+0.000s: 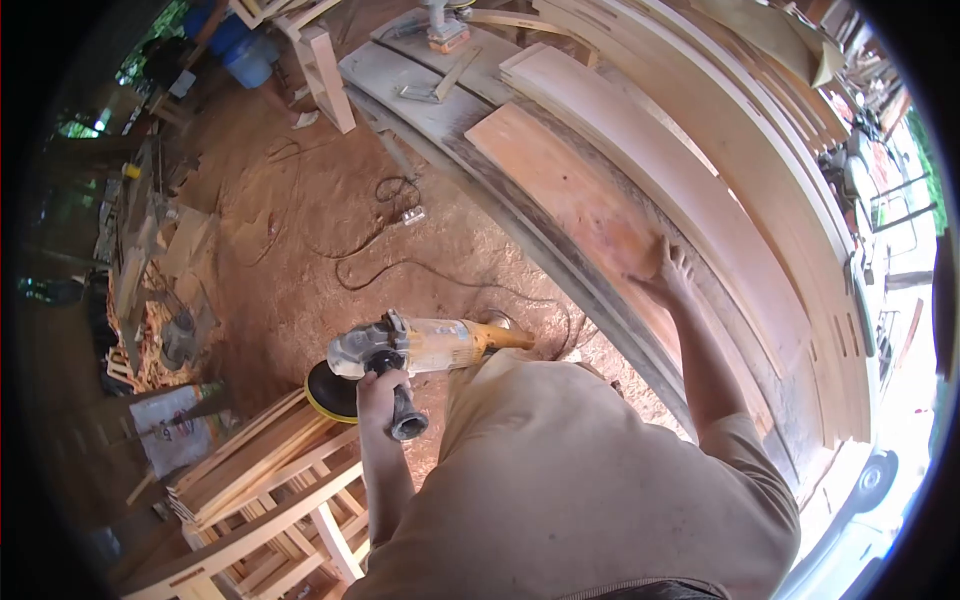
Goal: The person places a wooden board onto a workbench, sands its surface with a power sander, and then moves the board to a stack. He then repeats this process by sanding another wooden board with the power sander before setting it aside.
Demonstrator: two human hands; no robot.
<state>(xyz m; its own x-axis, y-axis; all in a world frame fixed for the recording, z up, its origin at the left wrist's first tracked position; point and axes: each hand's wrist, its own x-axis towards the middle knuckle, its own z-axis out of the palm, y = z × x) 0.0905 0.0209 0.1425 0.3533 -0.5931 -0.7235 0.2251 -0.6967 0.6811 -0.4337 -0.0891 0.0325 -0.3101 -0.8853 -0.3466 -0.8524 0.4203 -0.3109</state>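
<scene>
My left hand (378, 393) is wrapped round the black side handle of a yellow and grey angle sander (440, 343), held out at my left side. Its round pad (331, 391), dark with a yellow rim, faces away from me, and the rear of its body reaches in front of my shirt. On the right, my right hand (668, 275) lies on a reddish wooden board (570, 190) with its fingers spread. That board rests on a long workbench (440, 140), beside a paler stack of curved boards (640, 130).
A cordless tool (445, 30) and a metal clamp-like piece (440, 85) sit on the bench's far end. A power cord (400, 265) snakes over the dirt floor. Wooden frames (270, 520) are piled lower left. A plastic sack (175, 425) and scrap wood lie left.
</scene>
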